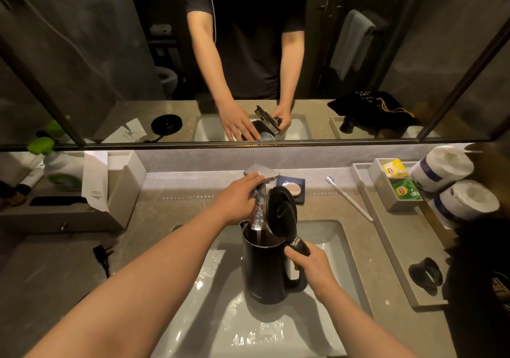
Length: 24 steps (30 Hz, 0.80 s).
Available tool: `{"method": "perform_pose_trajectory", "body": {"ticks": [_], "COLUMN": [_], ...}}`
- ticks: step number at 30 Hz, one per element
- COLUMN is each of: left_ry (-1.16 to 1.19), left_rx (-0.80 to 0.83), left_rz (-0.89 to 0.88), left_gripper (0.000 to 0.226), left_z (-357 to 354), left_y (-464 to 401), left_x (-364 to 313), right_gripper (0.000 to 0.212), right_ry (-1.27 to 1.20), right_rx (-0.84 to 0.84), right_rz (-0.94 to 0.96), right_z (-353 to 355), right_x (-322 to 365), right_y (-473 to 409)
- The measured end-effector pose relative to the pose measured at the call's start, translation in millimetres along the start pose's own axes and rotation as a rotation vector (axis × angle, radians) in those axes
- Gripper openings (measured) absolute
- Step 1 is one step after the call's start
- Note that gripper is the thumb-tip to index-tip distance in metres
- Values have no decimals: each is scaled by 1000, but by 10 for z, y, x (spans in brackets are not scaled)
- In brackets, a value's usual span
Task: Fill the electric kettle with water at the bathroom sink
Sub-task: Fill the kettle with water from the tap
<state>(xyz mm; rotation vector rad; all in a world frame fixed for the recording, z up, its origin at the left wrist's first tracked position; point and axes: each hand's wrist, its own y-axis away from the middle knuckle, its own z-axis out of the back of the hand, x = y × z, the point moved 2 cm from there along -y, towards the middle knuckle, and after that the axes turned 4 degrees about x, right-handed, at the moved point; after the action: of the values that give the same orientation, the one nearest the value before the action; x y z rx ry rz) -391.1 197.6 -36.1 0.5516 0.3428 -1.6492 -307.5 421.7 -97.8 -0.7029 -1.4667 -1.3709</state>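
Kettle (266, 269) held upright in sink (342, 250) under tap (260, 177), lid (280, 214) open, handle gripped by R hand (309, 266). Tap lever pressed by L hand (237, 199). Water running in; fill level not visible, filling judged underway.

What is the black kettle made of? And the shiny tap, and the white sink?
The kettle looks like matte black plastic outside: dull, hardly any shine. The tap looks like polished metal, since it mirrors light like chrome. The sink looks like glazed white ceramic, smooth with bright wet glints, though it could be another glossy material.

Head cam, down at sink (276, 338) (close).
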Motion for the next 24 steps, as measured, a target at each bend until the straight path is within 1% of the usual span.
{"method": "perform_pose_trajectory", "body": {"ticks": [5,10,20,24], "left_ry": [19,22,19,23], "left_rx": [3,6,24,28], "left_rz": [-7,-19,-10,-7], "left_gripper": [64,66,67,69], "left_z": [-1,0,-8,-22], "left_y": [28,46,35,43], "left_x": [-20,-38,-25,-25], "right_gripper": [9,17,11,13], "right_ry": [5,7,6,16], "right_rx": [-10,-23,-28,-26], "right_rz": [-2,6,3,-1], "right_z": [-5,17,10,15], "right_x": [-16,-33,-51,-68], "right_y": [2,-2,-10,-13]}}
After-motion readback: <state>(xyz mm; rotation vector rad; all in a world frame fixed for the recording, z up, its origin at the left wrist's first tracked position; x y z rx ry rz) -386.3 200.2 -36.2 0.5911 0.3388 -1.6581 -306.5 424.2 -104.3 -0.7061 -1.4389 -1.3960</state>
